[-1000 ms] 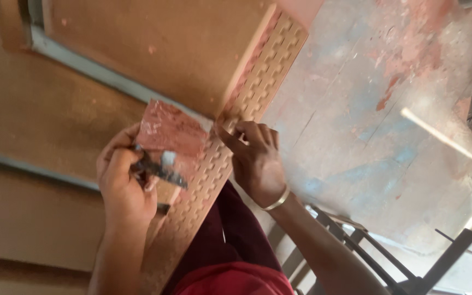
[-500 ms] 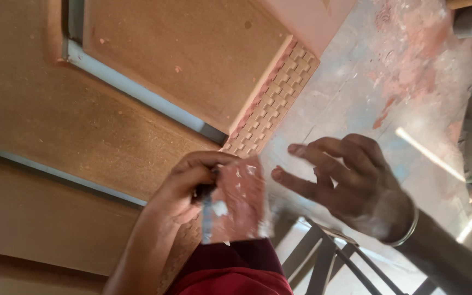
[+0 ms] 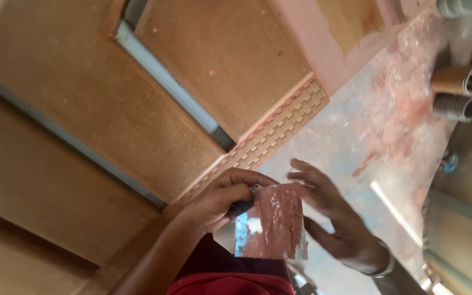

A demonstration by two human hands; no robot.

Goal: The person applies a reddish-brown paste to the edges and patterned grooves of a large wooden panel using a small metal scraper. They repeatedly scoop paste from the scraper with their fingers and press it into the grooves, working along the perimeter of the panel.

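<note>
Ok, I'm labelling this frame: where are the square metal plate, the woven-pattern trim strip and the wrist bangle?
square metal plate (image 3: 273, 224), head view, on its paste-smeared face.
woven-pattern trim strip (image 3: 279, 131), head view, mid-strip.
wrist bangle (image 3: 384, 267), head view, on its visible curve.

Single head view, tilted, looking down close over hands (image 3: 279, 213).
</note>
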